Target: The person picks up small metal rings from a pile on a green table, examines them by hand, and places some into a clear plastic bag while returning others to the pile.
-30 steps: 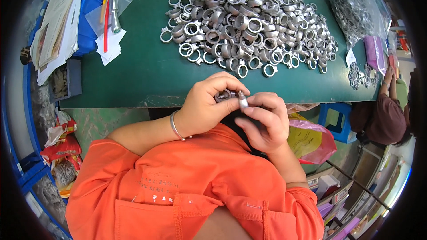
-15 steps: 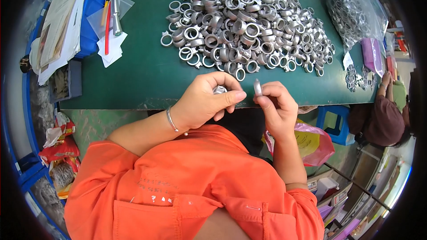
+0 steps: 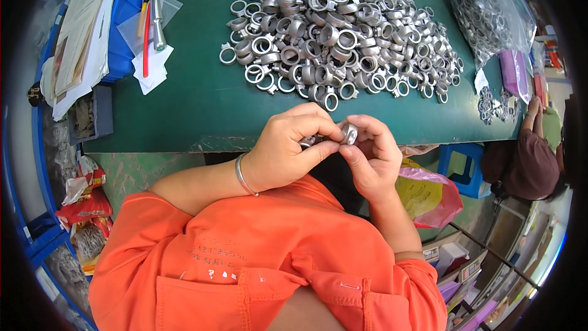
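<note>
Just over the table's near edge, my right hand [image 3: 375,158] pinches a small silver-grey metal ring [image 3: 349,134] between thumb and fingers. My left hand [image 3: 288,147] meets it from the other side, its thumb and forefinger tips touching that ring. More metal rings [image 3: 307,141] sit in the curled fingers of my left hand, mostly hidden. Beyond both hands lies a large heap of similar metal rings [image 3: 331,37], many with a small lug on the rim.
On the green table [image 3: 184,98], a blue tray [image 3: 130,30] with papers, a red pen [image 3: 146,43] and a metal rod [image 3: 157,15] lie left. A plastic bag of rings [image 3: 481,18] stands right. Another person [image 3: 530,162] sits beyond a blue stool [image 3: 462,168].
My hands have come together. The right hand has turned its ring and moved slightly left, and the left fingertips now touch that ring.
</note>
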Demonstrator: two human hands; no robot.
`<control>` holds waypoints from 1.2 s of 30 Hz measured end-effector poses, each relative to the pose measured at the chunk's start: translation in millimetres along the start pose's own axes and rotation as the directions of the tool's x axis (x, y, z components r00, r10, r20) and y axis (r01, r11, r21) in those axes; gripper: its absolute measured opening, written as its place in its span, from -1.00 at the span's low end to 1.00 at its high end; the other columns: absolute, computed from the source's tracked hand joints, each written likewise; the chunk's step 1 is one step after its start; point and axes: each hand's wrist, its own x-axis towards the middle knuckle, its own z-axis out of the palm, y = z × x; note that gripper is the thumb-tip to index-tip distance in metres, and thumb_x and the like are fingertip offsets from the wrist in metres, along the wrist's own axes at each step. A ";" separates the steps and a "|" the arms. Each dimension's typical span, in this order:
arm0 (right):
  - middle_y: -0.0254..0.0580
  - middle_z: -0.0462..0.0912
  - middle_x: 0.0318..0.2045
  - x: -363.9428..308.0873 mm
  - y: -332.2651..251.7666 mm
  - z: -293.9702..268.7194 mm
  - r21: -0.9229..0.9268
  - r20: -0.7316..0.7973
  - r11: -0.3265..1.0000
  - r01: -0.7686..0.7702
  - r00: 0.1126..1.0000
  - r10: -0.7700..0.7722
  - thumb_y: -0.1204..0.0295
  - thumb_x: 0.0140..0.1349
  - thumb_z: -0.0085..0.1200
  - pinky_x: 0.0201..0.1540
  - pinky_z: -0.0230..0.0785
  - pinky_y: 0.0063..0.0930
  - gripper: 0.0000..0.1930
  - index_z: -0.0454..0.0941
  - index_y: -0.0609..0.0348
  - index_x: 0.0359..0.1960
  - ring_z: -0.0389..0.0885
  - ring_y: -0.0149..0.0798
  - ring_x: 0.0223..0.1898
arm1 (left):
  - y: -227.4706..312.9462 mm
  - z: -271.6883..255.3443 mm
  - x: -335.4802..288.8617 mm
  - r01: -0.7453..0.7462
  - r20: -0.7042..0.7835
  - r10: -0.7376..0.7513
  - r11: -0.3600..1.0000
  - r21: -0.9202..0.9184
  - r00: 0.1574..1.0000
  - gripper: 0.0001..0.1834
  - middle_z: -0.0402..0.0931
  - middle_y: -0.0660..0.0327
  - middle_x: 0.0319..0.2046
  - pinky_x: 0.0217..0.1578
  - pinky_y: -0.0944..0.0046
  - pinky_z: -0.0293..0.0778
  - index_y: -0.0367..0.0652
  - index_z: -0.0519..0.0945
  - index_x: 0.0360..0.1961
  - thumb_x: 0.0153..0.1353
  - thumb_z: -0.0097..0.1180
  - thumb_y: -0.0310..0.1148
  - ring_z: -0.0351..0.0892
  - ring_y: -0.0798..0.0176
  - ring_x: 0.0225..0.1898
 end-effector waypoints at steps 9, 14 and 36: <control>-0.10 0.49 -0.26 2.1 1.4 -1.5 -0.350 -0.098 0.922 0.163 0.973 -0.209 0.70 -0.06 0.20 -0.33 0.44 -0.57 -0.67 0.46 0.31 -0.20 0.51 -0.35 -0.33 | 2.2 -2.6 -1.0 0.037 -0.028 -0.038 0.999 -0.039 0.999 -0.87 0.53 0.19 -0.41 -0.35 0.43 0.41 -0.27 0.57 -0.36 0.00 0.22 -0.56 0.50 0.37 -0.37; -0.15 0.51 -0.38 4.1 -12.9 5.9 -0.727 0.055 0.585 0.359 0.880 -0.472 0.70 -0.17 0.25 -0.42 0.40 -0.52 -0.66 0.54 0.26 -0.27 0.50 -0.26 -0.42 | 0.1 -3.4 -1.8 0.344 0.047 -0.346 0.891 -0.295 0.937 -0.85 0.54 0.22 -0.42 -0.51 0.48 0.38 -0.29 0.57 -0.26 0.12 0.13 -0.52 0.47 0.45 -0.48; -0.33 0.52 -0.44 17.9 -7.8 -15.3 -0.129 -0.121 0.988 -0.089 0.990 0.074 0.63 0.10 0.11 -0.36 0.29 -0.68 -0.92 0.51 0.31 -0.36 0.44 -0.53 -0.41 | 0.5 -3.6 4.7 0.480 0.134 -0.486 0.713 -0.511 0.864 -0.94 0.43 0.26 -0.39 -0.71 0.56 0.22 -0.31 0.52 -0.37 0.14 0.10 -0.53 0.42 0.51 -0.56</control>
